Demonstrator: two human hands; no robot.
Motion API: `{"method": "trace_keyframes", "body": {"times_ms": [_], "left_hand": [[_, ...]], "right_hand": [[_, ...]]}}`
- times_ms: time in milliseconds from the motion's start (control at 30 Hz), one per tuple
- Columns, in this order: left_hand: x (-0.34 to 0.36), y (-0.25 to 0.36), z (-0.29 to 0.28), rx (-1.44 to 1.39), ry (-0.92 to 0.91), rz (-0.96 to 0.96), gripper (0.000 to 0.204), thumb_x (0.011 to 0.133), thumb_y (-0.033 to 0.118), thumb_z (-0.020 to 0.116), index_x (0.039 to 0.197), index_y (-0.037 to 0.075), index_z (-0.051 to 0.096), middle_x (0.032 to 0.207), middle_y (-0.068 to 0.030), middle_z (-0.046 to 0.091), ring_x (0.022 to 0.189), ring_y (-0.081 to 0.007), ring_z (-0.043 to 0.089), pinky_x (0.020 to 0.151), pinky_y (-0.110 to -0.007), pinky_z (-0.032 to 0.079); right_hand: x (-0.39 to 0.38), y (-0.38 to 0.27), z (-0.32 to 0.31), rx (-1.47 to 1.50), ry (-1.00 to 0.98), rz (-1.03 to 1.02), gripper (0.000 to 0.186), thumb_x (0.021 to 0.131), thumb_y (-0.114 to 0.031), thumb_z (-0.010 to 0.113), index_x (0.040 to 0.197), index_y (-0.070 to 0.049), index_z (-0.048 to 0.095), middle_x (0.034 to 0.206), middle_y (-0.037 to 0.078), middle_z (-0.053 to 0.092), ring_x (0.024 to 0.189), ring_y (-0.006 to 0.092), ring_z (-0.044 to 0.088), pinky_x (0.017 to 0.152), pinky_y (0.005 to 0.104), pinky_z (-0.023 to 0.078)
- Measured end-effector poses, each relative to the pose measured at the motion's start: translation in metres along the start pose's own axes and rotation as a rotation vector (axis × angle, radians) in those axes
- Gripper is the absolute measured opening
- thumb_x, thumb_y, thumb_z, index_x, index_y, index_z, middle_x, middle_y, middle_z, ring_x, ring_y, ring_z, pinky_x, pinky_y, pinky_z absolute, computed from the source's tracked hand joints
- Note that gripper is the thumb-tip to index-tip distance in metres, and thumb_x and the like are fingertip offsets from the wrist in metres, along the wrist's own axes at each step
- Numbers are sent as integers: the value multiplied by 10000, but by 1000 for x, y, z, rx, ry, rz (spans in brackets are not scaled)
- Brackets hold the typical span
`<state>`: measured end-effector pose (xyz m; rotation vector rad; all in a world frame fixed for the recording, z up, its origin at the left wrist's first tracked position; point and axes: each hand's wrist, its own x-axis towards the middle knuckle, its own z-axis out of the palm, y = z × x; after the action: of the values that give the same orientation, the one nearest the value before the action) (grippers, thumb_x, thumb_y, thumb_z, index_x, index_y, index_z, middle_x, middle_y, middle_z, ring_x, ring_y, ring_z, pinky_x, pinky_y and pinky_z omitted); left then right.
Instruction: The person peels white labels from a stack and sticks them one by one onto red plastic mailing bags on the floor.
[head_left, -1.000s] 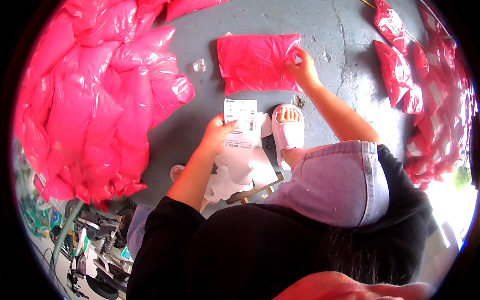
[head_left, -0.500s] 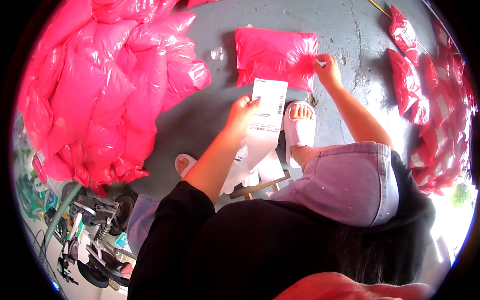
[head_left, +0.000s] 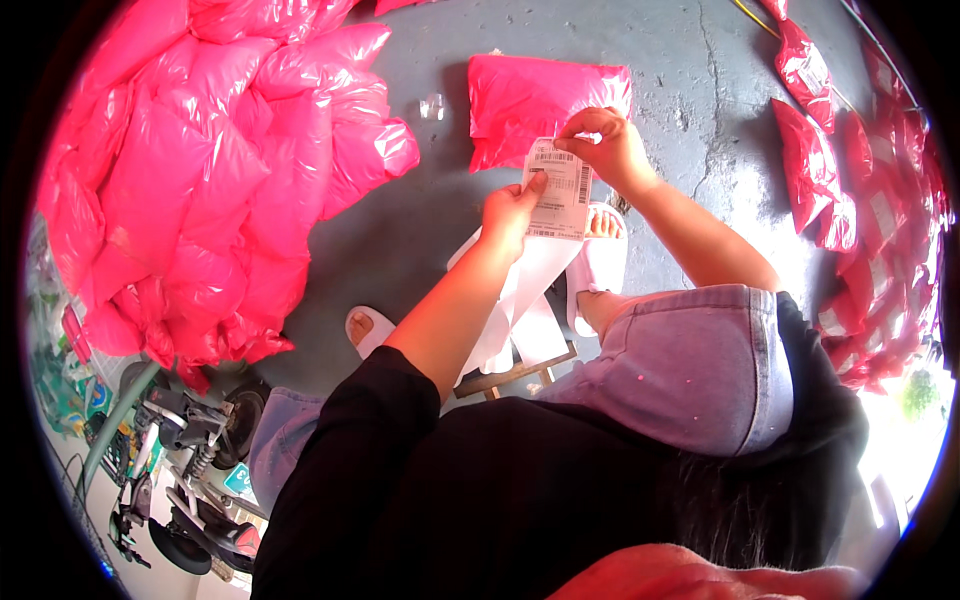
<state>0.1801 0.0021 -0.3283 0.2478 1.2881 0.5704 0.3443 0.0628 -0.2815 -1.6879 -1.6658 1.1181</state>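
Observation:
My left hand [head_left: 510, 214] pinches a printed white shipping label [head_left: 562, 204], thumb on top, at its left edge. The label is the upper end of a long paper strip [head_left: 537, 330] that hangs down in folds between my legs. With thumb and forefinger closed, my right hand [head_left: 615, 152] grips the label's top edge. Just beyond both hands lies a filled bright pink plastic mailing bag [head_left: 545, 85] on the floor; the label and my right hand cover part of its near right side.
A big heap of filled pink bags [head_left: 190, 190] rises at the left. More pink bags [head_left: 806, 160] with labels lie along the right. A small clear piece of plastic [head_left: 432, 107] is on the grey floor [head_left: 670, 50]. A wooden stool [head_left: 495, 384] and a two-wheeler [head_left: 190, 440] stand nearer me.
My right hand has moved left from the bag's right side to the label's top edge. My left hand has shifted slightly right, and the label now shows a different printed section.

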Motion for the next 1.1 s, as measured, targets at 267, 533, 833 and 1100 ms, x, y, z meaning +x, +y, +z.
{"method": "trace_keyframes", "body": {"times_ms": [267,533,833,1100], "left_hand": [[13,10,-1,22,-149,-200,654,706,641,483,955,40,557,875,-89,628,781,-184,615,685,-298,482],[18,-42,-46,-11,-116,-437,634,748,663,415,952,79,553,795,-41,627,689,-118,608,563,-229,441],[-70,-92,-130,321,-25,-1033,654,824,592,333,983,-16,516,892,-139,616,763,-272,621,712,-431,468],[-127,-2,-127,877,-69,-724,310,773,299,594,884,11,567,827,-118,615,710,-248,615,624,-365,485]], "right_hand": [[29,22,-14,-63,9,12,136,679,-167,673,742,-59,619,813,37,594,816,176,547,787,317,402],[56,44,-7,-420,134,-5,183,693,-281,658,787,-131,615,894,-24,574,936,216,492,820,382,359],[58,76,6,-845,327,-243,499,712,-341,628,1137,-124,483,1239,18,412,1162,230,363,923,498,249],[21,53,49,-903,-85,-527,846,707,-618,457,1320,-67,269,1404,77,191,1293,244,183,988,581,91]]}}
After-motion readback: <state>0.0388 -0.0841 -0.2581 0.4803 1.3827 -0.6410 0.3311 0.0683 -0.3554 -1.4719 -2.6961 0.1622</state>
